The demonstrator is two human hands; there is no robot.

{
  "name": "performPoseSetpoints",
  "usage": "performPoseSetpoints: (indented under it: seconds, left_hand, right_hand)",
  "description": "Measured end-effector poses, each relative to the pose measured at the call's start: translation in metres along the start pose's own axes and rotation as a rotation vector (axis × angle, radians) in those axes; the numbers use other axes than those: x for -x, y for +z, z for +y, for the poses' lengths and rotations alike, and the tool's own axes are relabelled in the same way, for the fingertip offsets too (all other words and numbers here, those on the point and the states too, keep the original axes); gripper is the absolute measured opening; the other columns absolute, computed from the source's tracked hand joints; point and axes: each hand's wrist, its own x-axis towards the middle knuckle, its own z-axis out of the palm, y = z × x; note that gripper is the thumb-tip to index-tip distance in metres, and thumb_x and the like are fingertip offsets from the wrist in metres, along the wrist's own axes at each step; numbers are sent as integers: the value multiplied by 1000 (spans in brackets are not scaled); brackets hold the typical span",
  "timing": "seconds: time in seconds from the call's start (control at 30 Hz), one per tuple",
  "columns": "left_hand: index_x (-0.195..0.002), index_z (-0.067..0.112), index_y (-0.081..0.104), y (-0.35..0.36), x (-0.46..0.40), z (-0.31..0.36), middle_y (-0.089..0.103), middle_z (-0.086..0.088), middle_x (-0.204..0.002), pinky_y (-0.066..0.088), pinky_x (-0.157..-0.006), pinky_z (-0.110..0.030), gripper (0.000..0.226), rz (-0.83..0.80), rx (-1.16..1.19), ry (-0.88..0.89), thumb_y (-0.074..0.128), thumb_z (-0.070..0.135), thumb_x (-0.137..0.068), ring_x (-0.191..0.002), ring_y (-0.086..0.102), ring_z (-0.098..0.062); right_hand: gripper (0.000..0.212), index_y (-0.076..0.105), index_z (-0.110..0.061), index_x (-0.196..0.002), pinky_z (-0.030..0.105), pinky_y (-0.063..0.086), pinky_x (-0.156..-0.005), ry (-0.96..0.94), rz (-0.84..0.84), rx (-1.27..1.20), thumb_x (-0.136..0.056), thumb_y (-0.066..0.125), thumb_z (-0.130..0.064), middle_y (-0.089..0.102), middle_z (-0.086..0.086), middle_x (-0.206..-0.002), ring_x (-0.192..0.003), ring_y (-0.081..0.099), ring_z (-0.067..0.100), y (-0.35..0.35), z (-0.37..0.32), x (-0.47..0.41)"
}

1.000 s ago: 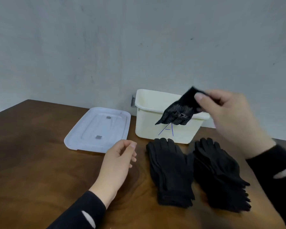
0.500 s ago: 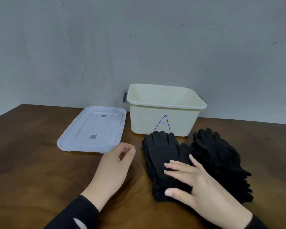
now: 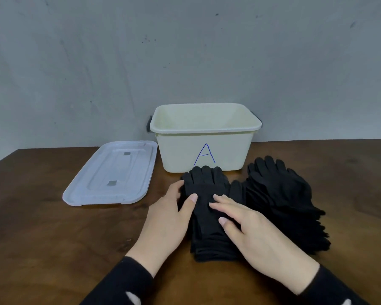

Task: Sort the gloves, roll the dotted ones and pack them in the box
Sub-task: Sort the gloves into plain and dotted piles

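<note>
Two stacks of black gloves lie on the brown table in front of a cream box (image 3: pixel 180 155) marked with a blue "A". My left hand (image 3: pixel 167 221) holds the left edge of the left glove stack (image 3: pixel 205 186), thumb on top and fingers along its side. My right hand (image 3: pixel 249 225) rests flat on top of the same stack with straight fingers. The right glove stack (image 3: pixel 282 194) lies untouched beside it. The inside bottom of the box is hidden by its front wall, and no dotted glove shows.
A translucent white lid (image 3: pixel 112 172) lies flat on the table (image 3: pixel 42 227) left of the box. A grey wall stands right behind the box. Bare wood spreads to the left and to the far right of the gloves.
My right hand let go of the dotted glove at the box and came down onto the left stack. My left hand moved right from the bare table to grip the stack's left edge.
</note>
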Motion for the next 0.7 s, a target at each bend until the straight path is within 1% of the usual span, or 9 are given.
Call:
performPoseSetpoints:
  seconds: [0.07, 0.1, 0.2, 0.27, 0.3, 0.43, 0.53, 0.6, 0.7]
  left_hand:
    - [-143, 44, 33, 6, -4, 5, 57, 17, -132, 44, -103, -29, 54, 32, 119, -28, 50, 54, -93, -122, 51, -1]
    - [-143, 45, 32, 9, -5, 8, 56, 19, -132, 44, -104, -30, 55, 35, 178, -31, 55, 50, -93, -122, 51, 1]
    - [-145, 44, 32, 17, -8, 14, 49, 20, -139, 42, -108, -28, 65, 41, 297, -12, 65, 29, -91, -127, 46, 4]
    - [-145, 43, 33, 20, -7, 19, 48, 18, -140, 41, -108, -25, 68, 48, 375, -6, 63, 13, -92, -127, 45, 5]
    - [-144, 43, 34, 22, -7, 20, 49, 18, -138, 42, -108, -27, 69, 55, 412, -8, 62, 8, -92, -126, 46, 5]
    - [-136, 52, 40, 19, -6, 16, 55, 15, -131, 47, -105, -36, 69, 89, 529, -29, 61, 4, -91, -121, 53, 1]
    - [-134, 51, 42, 6, -3, 10, 58, 17, -123, 49, -101, -35, 67, 136, 552, -22, 62, 3, -92, -111, 58, 6]
    - [-132, 52, 43, -6, 0, 4, 59, 17, -121, 49, -101, -35, 67, 164, 542, -21, 61, 2, -92, -109, 58, 7]
    - [-129, 54, 45, -29, 8, -11, 61, 15, -120, 50, -100, -41, 66, 201, 480, -33, 63, 3, -91, -111, 61, -1]
  right_hand:
    - [42, 45, -40, -147, 0, 8, -111, -18, 4, 1, -106, 43, -30, 28, -33, -155, -139, 9, -25, 0, 0, -1]
    - [42, 46, -40, -146, -3, 7, -108, -23, 8, 1, -106, 44, -30, 29, -33, -155, -139, 10, -26, 0, 1, -1]
    - [41, 49, -38, -144, -4, 8, -108, -39, 25, 0, -105, 46, -29, 33, -32, -153, -139, 13, -25, 1, 2, -1]
    - [40, 52, -37, -143, -2, 11, -110, -50, 37, -9, -104, 48, -27, 36, -31, -152, -139, 16, -25, 2, 2, -2]
    - [40, 53, -37, -142, -1, 12, -111, -53, 44, -15, -104, 49, -26, 37, -31, -151, -138, 18, -24, 2, 3, -2]
    - [37, 57, -39, -137, 2, 15, -112, -40, 82, -60, -104, 50, -25, 42, -34, -146, -137, 21, -24, 7, 1, -2]
    - [36, 58, -39, -136, 6, 16, -116, -51, 101, -99, -103, 51, -27, 43, -34, -145, -136, 20, -25, 15, -8, -4]
    - [35, 58, -37, -137, 8, 15, -117, -81, 92, -96, -104, 50, -28, 41, -33, -148, -138, 17, -24, 25, -16, -7]
    - [35, 57, -34, -138, 0, 8, -112, -130, 52, -99, -105, 47, -30, 36, -29, -153, -140, 11, -24, 40, -34, -14]
